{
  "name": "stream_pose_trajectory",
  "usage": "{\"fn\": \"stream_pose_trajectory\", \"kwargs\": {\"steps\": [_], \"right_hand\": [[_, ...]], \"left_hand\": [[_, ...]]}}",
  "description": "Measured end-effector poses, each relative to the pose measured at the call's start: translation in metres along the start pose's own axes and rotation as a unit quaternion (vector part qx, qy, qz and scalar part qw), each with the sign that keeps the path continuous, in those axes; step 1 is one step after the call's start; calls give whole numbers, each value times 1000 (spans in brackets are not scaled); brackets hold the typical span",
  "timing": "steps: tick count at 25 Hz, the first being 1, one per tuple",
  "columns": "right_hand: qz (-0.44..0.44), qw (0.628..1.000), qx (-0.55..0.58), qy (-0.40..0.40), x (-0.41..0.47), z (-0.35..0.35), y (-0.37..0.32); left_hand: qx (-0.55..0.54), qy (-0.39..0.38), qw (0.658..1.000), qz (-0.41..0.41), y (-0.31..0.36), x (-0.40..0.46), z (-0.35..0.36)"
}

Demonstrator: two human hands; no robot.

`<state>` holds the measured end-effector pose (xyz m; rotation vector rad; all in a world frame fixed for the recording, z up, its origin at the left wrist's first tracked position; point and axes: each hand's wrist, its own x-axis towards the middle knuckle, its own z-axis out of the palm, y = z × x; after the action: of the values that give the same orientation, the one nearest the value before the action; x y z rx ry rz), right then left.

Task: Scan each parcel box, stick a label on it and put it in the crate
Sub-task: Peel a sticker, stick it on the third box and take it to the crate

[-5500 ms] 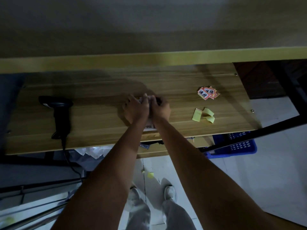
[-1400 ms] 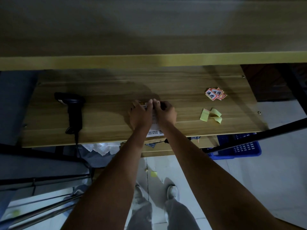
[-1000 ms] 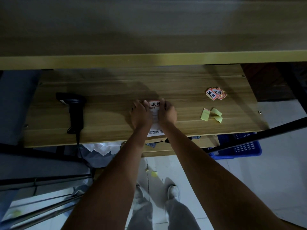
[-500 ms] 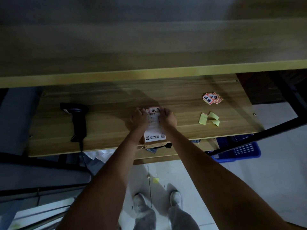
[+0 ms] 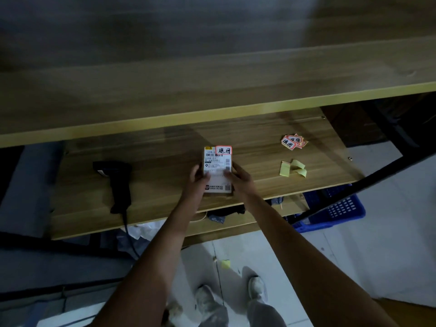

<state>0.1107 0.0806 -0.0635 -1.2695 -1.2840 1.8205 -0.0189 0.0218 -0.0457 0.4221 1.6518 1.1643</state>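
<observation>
A small parcel box (image 5: 217,161) with a white shipping sheet on top lies on the wooden shelf (image 5: 165,166). A red-edged label (image 5: 224,150) is stuck at its far right corner. My left hand (image 5: 197,179) grips the box's left side and my right hand (image 5: 238,177) grips its right side, thumbs on top. A black handheld scanner (image 5: 115,180) lies on the shelf to the left, cable hanging down. The blue crate (image 5: 335,208) sits on the floor under the shelf's right end, partly hidden.
A pile of spare red-edged labels (image 5: 293,141) and yellow backing scraps (image 5: 292,168) lie on the shelf's right side. An upper shelf edge (image 5: 212,116) overhangs the back. A black metal frame bar (image 5: 368,178) crosses at right. Clutter sits on a lower board.
My hands have slid from the box's far end, where they pressed the label, back to its sides. The label now shows uncovered, and the box sits slightly nearer to me.
</observation>
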Motion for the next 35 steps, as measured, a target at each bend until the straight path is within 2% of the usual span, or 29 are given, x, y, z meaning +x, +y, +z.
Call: {"fn": "stream_pose_trajectory", "kwargs": {"steps": [5,12,20,26,35], "right_hand": [[-24,999,28,30,1,-10,-27],[-18,993,79,87,-30,-70,-52],[0,982,133,136,-98,-194,-45],[15,977,137,164,-163,-298,-22],[20,966,138,219,-224,-422,-3]], "left_hand": [[-30,-53,998,-18,23,4,-1],[57,-135,989,17,49,-18,55],[80,-211,974,3,17,-55,170],[60,-222,973,-14,-26,-110,271],[88,-254,963,-18,-68,-158,399]]}}
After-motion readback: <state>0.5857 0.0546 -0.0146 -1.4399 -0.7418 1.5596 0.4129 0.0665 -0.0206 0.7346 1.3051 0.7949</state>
